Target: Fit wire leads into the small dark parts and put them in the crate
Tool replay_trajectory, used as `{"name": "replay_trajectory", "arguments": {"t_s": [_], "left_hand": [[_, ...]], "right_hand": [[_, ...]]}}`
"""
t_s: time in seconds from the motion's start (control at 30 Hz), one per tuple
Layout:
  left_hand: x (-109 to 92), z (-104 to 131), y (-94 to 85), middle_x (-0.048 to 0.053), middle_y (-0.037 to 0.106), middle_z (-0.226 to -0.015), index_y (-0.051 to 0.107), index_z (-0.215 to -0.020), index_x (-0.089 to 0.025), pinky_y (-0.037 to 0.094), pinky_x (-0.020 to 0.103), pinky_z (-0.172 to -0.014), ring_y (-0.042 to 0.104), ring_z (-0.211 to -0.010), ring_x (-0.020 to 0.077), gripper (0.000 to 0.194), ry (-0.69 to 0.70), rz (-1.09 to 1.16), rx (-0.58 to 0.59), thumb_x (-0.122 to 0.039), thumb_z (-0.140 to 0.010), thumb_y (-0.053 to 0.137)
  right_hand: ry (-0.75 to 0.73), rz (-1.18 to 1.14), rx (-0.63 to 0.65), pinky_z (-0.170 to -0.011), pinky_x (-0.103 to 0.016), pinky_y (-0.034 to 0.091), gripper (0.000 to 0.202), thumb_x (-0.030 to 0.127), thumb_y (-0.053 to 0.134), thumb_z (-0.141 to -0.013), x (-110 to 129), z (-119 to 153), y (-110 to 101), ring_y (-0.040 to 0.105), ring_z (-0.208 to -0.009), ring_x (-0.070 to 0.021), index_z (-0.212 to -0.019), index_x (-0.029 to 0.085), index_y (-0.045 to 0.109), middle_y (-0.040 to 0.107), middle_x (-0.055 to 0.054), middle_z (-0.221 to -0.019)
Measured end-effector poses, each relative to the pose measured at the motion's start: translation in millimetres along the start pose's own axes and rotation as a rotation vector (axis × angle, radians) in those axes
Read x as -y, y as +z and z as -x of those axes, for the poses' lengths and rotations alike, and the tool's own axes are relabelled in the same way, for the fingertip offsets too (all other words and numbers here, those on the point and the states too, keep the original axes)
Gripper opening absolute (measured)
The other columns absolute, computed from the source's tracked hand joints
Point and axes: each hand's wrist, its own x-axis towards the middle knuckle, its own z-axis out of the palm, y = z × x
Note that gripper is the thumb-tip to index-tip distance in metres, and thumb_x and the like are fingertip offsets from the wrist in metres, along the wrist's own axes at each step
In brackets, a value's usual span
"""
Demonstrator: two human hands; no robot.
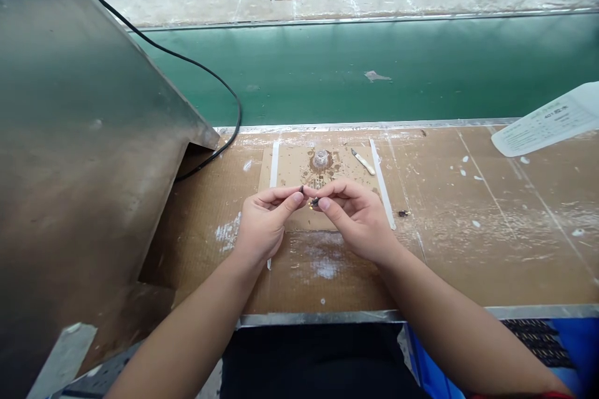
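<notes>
My left hand (262, 221) pinches a small dark piece (302, 189) between thumb and forefinger, over the taped cardboard sheet. Close beside it, my right hand (358, 215) grips a small black part with yellow tips (314, 202), mostly covered by the fingers. Whether the two pieces touch I cannot tell. Beyond the hands stands a small clear cup (321, 159) on a damp, stained patch of the cardboard sheet (292, 162). A pale-handled craft knife (364, 162) lies to its right. Another small black part (403, 214) rests on the table, right of the sheet.
A large metal housing (93, 137) rises at the left, with a black cable (219, 78) looping from it. Behind the table runs a green conveyor belt (304, 75). A white bottle (547, 118) lies at the right. Blue bins (425, 361) sit below the front edge.
</notes>
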Motion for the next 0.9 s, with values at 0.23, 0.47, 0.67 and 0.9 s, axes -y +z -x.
{"name": "replay_trajectory", "arguments": {"t_s": [0.23, 0.47, 0.67, 0.9], "left_hand": [[-7.0, -0.7, 2.3, 0.005, 0.075, -0.094, 0.082, -0.081, -0.019, 0.060, 0.013, -0.082, 0.072, -0.086, 0.0087, 0.013, -0.113, 0.292, 0.059, -0.021, -0.073, 0.092], [-5.8, 4.3, 1.8, 0.002, 0.076, -0.097, 0.083, -0.088, -0.022, 0.059, 0.014, -0.091, 0.072, -0.093, 0.0070, 0.006, -0.060, 0.308, 0.159, -0.022, -0.083, 0.085], [-5.8, 6.8, 3.3, 0.002, 0.076, -0.098, 0.083, -0.089, -0.023, 0.059, 0.014, -0.090, 0.072, -0.091, 0.0064, 0.004, -0.056, 0.291, 0.168, -0.022, -0.085, 0.083], [-3.7, 6.1, 1.9, 0.000, 0.076, -0.101, 0.083, -0.090, -0.026, 0.059, 0.014, -0.094, 0.072, -0.095, 0.0062, 0.006, -0.018, 0.252, 0.178, -0.021, -0.087, 0.082]], "right_hand": [[-0.101, 0.171, -0.144, -0.097, -0.026, 0.062, 0.021, 0.015, 0.077, -0.105, -6.3, 6.0, 2.8, 0.070, -0.102, -0.0171, -0.124, 0.024, 0.076, 0.070, -0.003, -0.115], [-0.155, 0.210, -0.125, -0.097, -0.033, 0.062, 0.020, 0.010, 0.076, -0.104, -7.3, 7.9, 8.0, 0.070, -0.107, -0.0208, -0.121, 0.020, 0.077, 0.070, -0.006, -0.116], [-0.185, 0.280, -0.120, -0.094, -0.032, 0.061, 0.020, 0.007, 0.075, -0.102, -3.6, 5.7, 7.6, 0.070, -0.105, -0.0199, -0.119, 0.018, 0.078, 0.071, -0.005, -0.115], [-0.185, 0.309, -0.122, -0.093, -0.028, 0.061, 0.020, 0.004, 0.074, -0.102, -1.2, 5.3, 8.6, 0.070, -0.104, -0.0179, -0.119, 0.014, 0.077, 0.071, -0.005, -0.115]]}}
